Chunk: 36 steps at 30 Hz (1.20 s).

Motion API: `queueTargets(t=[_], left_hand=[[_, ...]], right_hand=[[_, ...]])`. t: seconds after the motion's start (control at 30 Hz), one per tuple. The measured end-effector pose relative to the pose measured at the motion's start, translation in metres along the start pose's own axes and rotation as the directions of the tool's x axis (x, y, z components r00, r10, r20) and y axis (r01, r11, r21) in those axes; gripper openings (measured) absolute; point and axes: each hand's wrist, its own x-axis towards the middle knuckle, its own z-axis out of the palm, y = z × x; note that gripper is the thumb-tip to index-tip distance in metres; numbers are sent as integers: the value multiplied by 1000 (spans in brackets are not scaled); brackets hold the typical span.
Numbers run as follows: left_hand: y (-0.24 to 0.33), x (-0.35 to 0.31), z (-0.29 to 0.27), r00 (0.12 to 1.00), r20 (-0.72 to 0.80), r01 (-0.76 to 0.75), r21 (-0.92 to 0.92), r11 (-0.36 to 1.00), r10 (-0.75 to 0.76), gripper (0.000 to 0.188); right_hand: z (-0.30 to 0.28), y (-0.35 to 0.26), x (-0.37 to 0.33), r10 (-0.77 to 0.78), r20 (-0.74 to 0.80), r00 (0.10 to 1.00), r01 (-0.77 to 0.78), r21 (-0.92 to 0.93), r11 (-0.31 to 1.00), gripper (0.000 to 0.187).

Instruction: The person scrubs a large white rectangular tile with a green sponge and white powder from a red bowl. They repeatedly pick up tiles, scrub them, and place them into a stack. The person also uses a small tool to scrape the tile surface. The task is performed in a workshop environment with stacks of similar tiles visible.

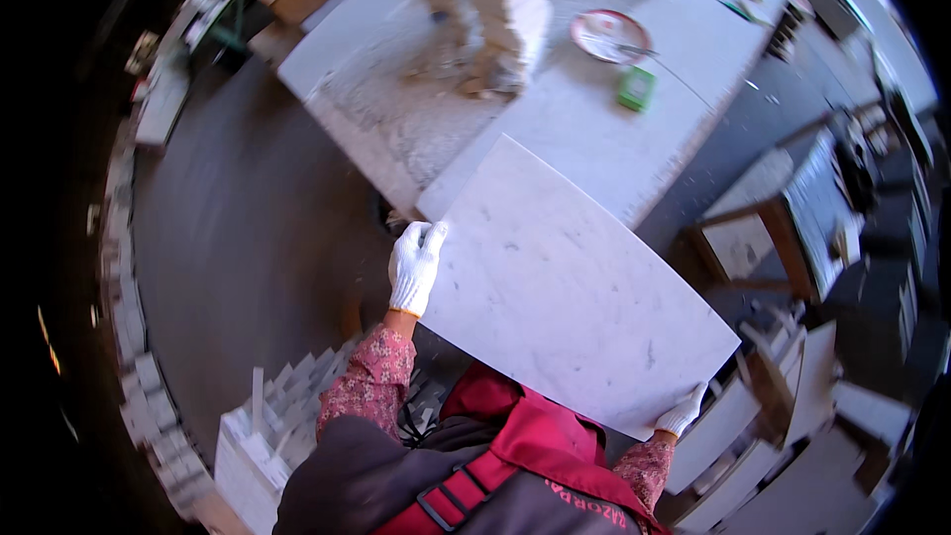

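Note:
A large flat marble slab (565, 287), white with faint grey veins, is held up in front of my body. My left hand (416, 266), in a white knit glove, is closed on the slab's left edge. Near its lower right corner, my right hand (682, 414) grips the edge in a matching glove, with the fingers partly hidden by the stone. The slab's far corner overlaps the near part of a pale worktable (584, 154).
On the worktable stand a stack of stone tiles (505, 20), a red-rimmed plate (610, 37) and a green box (636, 88). To the right is a wooden-framed stand (783, 218). Stone pieces (733, 436) lean at lower right, and tile stacks (277, 426) stand at lower left.

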Motion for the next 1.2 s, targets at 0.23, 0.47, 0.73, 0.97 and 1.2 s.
queueTargets(t=[0.23, 0.47, 0.73, 0.97, 1.2], left_hand=[[45, -132, 103, 891, 375, -254, -58, 965, 257, 30], [24, -184, 303, 512, 847, -464, 133, 876, 143, 32], [18, -389, 482, 235, 955, -848, 293, 443, -180, 44], [62, -545, 577, 166, 959, -915, 237, 328, -229, 44], [105, -666, 677, 142, 948, -975, 183, 123, -286, 50]], right_hand=[[-225, -16, -89, -43, -466, 884, -200, -459, 866, 40], [-414, 45, -85, 157, -583, 797, -338, -215, 916, 46], [-626, 177, -194, 154, -541, 827, -529, -653, 542, 37], [-678, 156, -208, 431, -666, 609, -536, 56, 843, 34], [-718, 107, -176, 447, -693, 566, -606, 18, 796, 33]])
